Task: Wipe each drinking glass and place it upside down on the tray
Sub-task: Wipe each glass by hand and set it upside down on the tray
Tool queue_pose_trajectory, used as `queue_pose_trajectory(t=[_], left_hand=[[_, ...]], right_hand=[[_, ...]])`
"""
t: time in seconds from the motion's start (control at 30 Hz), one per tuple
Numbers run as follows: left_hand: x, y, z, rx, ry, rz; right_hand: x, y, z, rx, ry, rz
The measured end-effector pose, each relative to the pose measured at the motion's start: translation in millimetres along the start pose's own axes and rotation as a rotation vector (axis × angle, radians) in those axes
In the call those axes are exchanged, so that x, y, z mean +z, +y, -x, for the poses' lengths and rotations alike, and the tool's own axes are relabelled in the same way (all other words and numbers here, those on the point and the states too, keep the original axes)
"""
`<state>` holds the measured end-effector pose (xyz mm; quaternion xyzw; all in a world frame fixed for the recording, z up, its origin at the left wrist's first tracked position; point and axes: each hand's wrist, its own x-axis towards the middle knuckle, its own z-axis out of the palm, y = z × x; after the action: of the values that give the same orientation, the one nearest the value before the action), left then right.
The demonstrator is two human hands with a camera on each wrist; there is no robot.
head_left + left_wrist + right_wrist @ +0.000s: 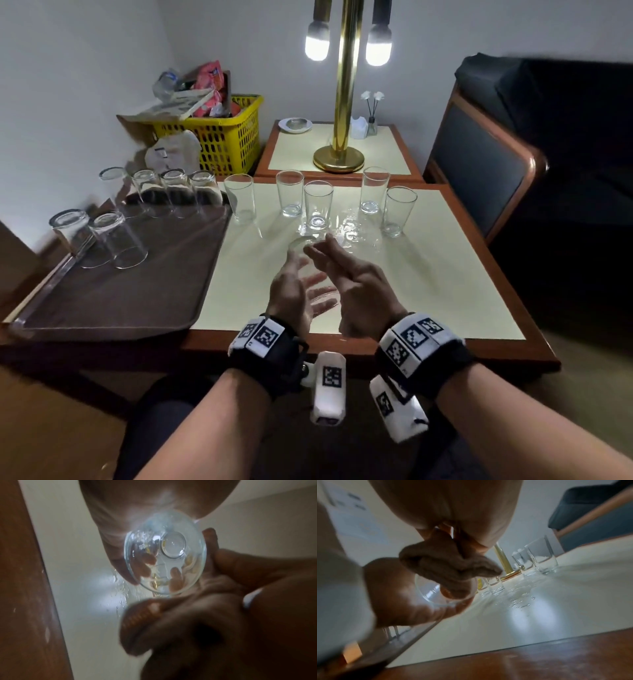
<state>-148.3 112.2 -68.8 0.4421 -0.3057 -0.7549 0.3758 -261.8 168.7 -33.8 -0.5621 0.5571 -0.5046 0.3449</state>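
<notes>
Both hands point(325, 284) hold one glass point(308, 270) between them — tilted, above table point(445, 274).

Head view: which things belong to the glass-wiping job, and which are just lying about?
Job: held glass, left hand, right hand, cloth, upright glasses, upturned glasses, tray.
Lying about: yellow basket, brass lamp, ashtray, armchair.
</notes>
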Motion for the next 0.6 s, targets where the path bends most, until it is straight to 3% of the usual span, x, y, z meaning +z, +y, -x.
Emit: queue_pose_trajectory(t=[0.1,0.27,0.4,0.5,0.57,0.6], left_hand=[[3.5,-1.2,6.2,-0.002,-0.116,-0.079],[10.0,3.9,4.0,0.012,0.006,0.069],[14.0,6.1,13.2,0.037,-0.137,-0.151],[13.8,10.0,14.1,0.157,0.008,-0.217],[9.3,10.0,13.9,0.069,0.078,-0.157],[6.1,7.4,14.3,-0.008,0.022,-0.158]], right_hand=[[-17.2,5.2,-9.1,0.087,0.130,-0.042],[-1.9,12.8,0.9,0.082,0.106,0.078],[-14.4,10.5,-2.0,0.146,0.275,0.036],[-8.9,11.7,9.4,0.152,0.189,0.053],[-1.3,13.5,17.5,0.114,0.109,0.092],[-0.7,16.5,15.8,0.122,0.122,0.086]])
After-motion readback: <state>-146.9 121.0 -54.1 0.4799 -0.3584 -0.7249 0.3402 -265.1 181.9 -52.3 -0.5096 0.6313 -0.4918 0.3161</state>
